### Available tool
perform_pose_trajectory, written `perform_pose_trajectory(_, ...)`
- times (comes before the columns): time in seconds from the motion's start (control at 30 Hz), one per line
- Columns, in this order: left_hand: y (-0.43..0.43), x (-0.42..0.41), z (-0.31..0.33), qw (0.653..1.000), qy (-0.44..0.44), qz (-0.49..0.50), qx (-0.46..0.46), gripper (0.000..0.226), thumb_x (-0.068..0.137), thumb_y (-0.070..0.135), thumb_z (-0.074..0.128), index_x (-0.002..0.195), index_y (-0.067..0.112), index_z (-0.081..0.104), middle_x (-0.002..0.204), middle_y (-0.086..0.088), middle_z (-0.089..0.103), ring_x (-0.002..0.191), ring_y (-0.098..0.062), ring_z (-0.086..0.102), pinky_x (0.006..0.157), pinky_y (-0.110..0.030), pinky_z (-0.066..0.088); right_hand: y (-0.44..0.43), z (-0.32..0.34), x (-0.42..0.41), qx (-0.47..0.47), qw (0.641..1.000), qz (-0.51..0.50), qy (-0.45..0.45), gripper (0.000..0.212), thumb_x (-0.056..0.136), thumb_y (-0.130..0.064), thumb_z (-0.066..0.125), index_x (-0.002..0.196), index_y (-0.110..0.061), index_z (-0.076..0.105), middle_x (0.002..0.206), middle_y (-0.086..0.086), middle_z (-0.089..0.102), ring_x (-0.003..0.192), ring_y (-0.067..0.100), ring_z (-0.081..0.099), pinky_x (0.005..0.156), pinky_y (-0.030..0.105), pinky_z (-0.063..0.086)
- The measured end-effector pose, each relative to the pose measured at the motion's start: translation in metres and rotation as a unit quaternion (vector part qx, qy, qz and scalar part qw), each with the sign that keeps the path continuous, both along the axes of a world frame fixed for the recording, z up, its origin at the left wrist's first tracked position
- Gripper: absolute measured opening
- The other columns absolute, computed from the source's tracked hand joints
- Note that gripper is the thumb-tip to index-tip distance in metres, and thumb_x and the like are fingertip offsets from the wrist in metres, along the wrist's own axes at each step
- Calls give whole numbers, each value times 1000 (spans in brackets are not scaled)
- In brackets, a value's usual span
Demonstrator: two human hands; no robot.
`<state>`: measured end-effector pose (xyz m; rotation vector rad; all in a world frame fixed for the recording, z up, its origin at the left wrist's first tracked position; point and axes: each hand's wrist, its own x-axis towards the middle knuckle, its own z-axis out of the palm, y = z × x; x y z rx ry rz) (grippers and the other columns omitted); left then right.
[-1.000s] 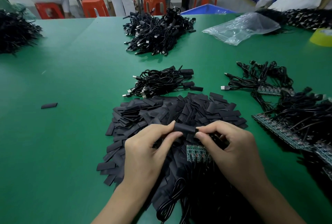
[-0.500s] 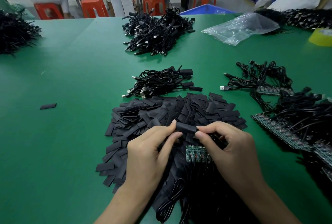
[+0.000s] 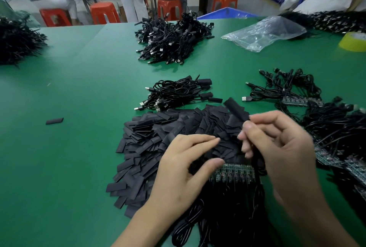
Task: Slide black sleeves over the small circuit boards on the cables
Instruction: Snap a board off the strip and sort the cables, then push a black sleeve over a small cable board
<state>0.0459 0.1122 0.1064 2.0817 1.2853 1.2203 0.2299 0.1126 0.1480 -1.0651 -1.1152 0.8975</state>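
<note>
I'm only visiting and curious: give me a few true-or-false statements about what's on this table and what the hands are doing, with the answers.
1. The right hand pinches a black sleeve that sticks up over the pile of sleeves. True.
2. The table is red. False: it is green.
3. A lone sleeve lies apart, left of the pile. True.
4. The clear plastic bag lies under the left hand. False: the bag lies far back on the right, away from both hands; the left hand is over the pile.
</note>
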Motion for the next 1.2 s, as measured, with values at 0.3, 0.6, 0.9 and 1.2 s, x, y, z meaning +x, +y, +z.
perform_pose_trajectory(0.3, 6, 39, 28, 980, -59, -106, -160, 4, 93, 23, 75, 89, 24, 74, 75, 12, 70, 69, 4, 60, 69, -14, 47, 16, 17, -2, -70, 958, 38, 277, 30, 79, -23, 66, 103, -5, 63, 87, 6, 76, 81, 15, 74, 73, 24, 60)
perform_pose_trajectory(0.6, 124, -49, 53, 960, 202, 194, 6, 21, 95, 38, 71, 107, 23, 80, 93, -6, 80, 88, -29, 73, 78, -39, 56, 31, -30, 26, -67, 995, -76, 18, 15, 103, -18, 58, 112, -10, 66, 108, 4, 74, 104, 14, 71, 95, 24, 55)
perform_pose_trajectory(0.9, 187, -66, 38, 904, 332, 269, 15, 43, 97, 50, 64, 126, 19, 73, 117, -12, 70, 111, -36, 60, 89, -44, 46, 26, -41, 23, -1, 965, 12, -262, 6, 93, -30, 67, 92, -29, 73, 92, -16, 69, 92, 7, 64, 78, 15, 47)
perform_pose_trajectory(1.2, 63, -23, 31, 968, 242, 32, -63, 29, 91, 55, 62, 99, 34, 80, 93, 9, 66, 94, -15, 61, 87, -39, 51, 20, -39, 22, 47, 812, 191, -550, 37, 86, -63, 58, 103, -35, 75, 98, -19, 49, 104, 6, 45, 91, 31, 42)
